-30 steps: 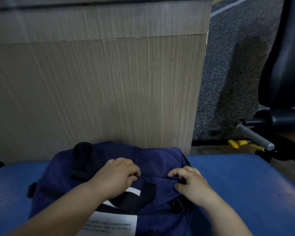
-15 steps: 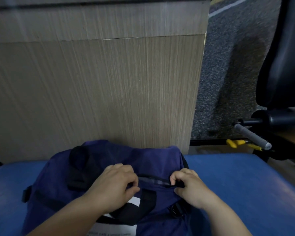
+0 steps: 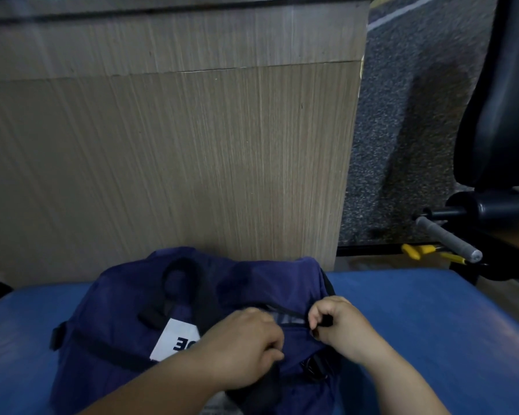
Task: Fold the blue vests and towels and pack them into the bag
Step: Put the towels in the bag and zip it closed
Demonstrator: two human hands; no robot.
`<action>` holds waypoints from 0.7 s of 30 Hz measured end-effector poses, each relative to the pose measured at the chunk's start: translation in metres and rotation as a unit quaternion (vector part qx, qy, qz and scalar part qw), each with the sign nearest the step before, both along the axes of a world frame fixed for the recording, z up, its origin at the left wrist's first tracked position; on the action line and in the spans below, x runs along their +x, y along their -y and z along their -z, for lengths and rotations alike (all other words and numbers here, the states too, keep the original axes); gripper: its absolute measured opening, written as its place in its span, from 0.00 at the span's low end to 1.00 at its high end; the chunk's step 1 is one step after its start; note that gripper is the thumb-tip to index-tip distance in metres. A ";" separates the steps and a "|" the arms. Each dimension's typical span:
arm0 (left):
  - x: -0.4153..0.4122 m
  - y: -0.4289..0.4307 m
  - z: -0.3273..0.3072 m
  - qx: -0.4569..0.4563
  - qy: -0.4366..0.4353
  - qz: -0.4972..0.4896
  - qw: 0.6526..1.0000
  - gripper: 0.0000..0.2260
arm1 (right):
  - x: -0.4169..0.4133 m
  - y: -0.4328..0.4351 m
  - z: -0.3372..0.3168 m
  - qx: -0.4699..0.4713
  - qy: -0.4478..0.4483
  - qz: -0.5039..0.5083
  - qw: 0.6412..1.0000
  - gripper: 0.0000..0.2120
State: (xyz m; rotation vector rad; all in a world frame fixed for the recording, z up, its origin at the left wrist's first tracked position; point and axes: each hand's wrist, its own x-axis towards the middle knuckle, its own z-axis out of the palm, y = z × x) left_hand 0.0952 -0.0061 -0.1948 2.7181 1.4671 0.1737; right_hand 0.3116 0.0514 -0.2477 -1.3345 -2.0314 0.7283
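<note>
- My right hand (image 3: 339, 327) pinches the right end of the bag (image 3: 252, 289), thumb and fingers pressed together on the cloth where the zip (image 3: 285, 317) ends.
- My left hand (image 3: 246, 345) is curled tight on the bag's top, just left of that pinch. I cannot tell whether it has the zip pull or only cloth, as it is blurred.
- The bag lies under both hands on the blue mat (image 3: 432, 324). A short open stretch of zip shows between my hands.
- No vests or towels show, so I judge they are inside and this is the closing step.
- The bag is soft, light cloth that will bunch and drag with the pull. I think the end needs holding taut while the pull itself is gripped.
- The handle (image 3: 180, 274) and white tag (image 3: 177, 339) lie beyond and left of my left hand.
- Risk: cloth catching in the zip.
</note>
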 end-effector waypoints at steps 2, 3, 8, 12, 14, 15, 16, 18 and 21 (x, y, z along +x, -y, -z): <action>0.017 -0.001 0.005 -0.019 0.026 -0.012 0.999 0.08 | 0.000 0.001 0.000 0.013 -0.011 0.004 1.000 0.28; 0.023 -0.002 0.008 -0.025 0.044 -0.030 0.998 0.08 | 0.001 0.001 0.001 0.019 -0.018 0.007 1.000 0.28; 0.034 -0.008 0.019 -0.032 0.098 -0.094 0.990 0.14 | 0.002 0.002 0.004 0.027 -0.060 0.018 0.998 0.26; 0.042 -0.010 0.025 -0.028 0.141 -0.150 0.978 0.18 | 0.000 0.003 0.007 0.026 -0.093 0.030 0.995 0.24; 0.045 -0.011 0.027 -0.028 0.152 -0.178 0.972 0.20 | -0.001 0.005 0.007 0.025 -0.109 0.033 0.993 0.22; 0.047 -0.011 0.028 -0.029 0.155 -0.185 0.970 0.20 | -0.001 0.006 0.006 0.020 -0.113 0.030 0.993 0.21; 0.048 -0.011 0.030 -0.028 0.158 -0.187 0.969 0.19 | -0.001 0.007 0.005 0.018 -0.114 0.023 0.993 0.20; 0.049 -0.011 0.031 -0.018 0.168 -0.185 0.968 0.17 | 0.001 0.007 0.003 0.018 -0.114 0.008 0.993 0.18; 0.048 -0.010 0.032 -0.002 0.176 -0.181 0.968 0.16 | 0.003 0.007 0.003 0.023 -0.109 -0.003 0.994 0.17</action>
